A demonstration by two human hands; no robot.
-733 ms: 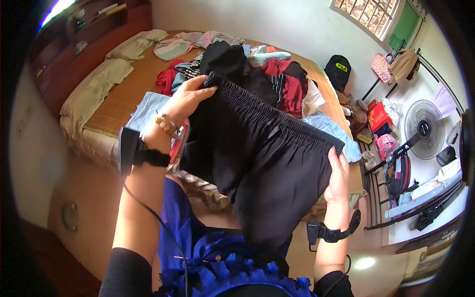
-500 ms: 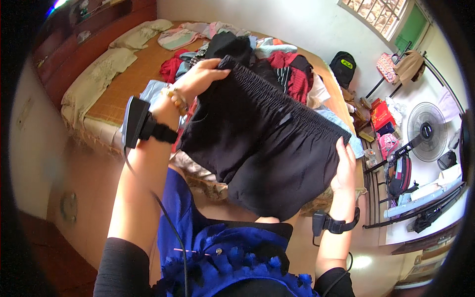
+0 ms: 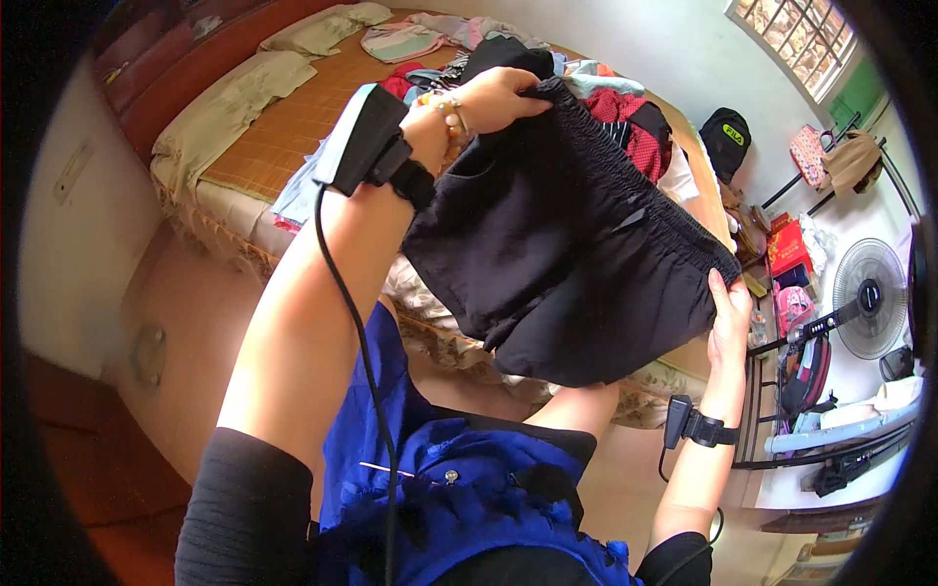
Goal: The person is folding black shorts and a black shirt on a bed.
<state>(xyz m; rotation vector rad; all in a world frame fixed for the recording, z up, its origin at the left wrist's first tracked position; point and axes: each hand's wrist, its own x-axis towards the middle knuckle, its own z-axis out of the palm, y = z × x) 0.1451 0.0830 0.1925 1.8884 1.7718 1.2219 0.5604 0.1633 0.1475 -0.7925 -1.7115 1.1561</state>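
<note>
Two hands hold black shorts up by the bed's near edge — fingers of the left hand and right hand gripping opposite waistband ends; a slackened right pinch could drop that side.

A pale wall holds a barred window
</note>
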